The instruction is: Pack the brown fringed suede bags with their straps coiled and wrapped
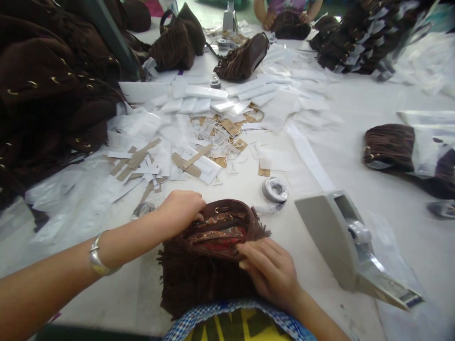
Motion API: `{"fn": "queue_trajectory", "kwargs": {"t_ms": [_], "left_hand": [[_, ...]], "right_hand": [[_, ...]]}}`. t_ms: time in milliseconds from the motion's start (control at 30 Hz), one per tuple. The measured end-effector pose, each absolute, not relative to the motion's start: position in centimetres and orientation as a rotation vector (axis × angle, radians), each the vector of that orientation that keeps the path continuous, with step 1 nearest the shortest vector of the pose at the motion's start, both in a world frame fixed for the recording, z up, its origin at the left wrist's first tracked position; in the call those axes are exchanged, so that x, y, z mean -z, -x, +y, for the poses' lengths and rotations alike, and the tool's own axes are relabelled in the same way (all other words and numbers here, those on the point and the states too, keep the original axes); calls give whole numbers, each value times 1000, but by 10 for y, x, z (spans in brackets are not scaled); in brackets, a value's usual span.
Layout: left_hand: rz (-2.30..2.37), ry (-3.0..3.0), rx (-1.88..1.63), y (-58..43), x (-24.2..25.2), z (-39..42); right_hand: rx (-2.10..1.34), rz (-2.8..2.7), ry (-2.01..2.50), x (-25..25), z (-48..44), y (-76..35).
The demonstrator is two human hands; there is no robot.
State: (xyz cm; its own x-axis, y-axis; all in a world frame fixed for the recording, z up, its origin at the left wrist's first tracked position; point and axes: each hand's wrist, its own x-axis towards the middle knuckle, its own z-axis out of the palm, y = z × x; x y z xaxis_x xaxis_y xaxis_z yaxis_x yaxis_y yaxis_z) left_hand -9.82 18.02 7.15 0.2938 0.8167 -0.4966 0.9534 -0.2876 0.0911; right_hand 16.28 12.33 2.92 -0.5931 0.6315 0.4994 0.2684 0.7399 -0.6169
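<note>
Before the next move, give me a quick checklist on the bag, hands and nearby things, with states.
1. Bag mouth open: ok, patterned lining shows.
2. Left hand on bag: ok, at the rim.
3. Right hand on bag: ok, at the near rim.
4. Dispenser apart from bag: ok, to its right.
5. Tags in order: not ok, jumbled beyond the bag.
6. Bag empty inside: cannot tell, its depths are hidden.
</note>
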Motion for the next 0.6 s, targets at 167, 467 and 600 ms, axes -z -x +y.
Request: {"fn": "queue_trajectory", "kwargs": {"t_ms": [167,467,600], "left_hand": [[1522,-2149,386,114,-62,181],[1384,-1667,-150,187,-45,181],[1365,-1774,-232,165,-77,164]], "right_hand": [[-626,-2203,718,-28,122,-162],[-593,-2139,751,-27,117,-172],[-515,-2236,705,-42,135,-171]]}}
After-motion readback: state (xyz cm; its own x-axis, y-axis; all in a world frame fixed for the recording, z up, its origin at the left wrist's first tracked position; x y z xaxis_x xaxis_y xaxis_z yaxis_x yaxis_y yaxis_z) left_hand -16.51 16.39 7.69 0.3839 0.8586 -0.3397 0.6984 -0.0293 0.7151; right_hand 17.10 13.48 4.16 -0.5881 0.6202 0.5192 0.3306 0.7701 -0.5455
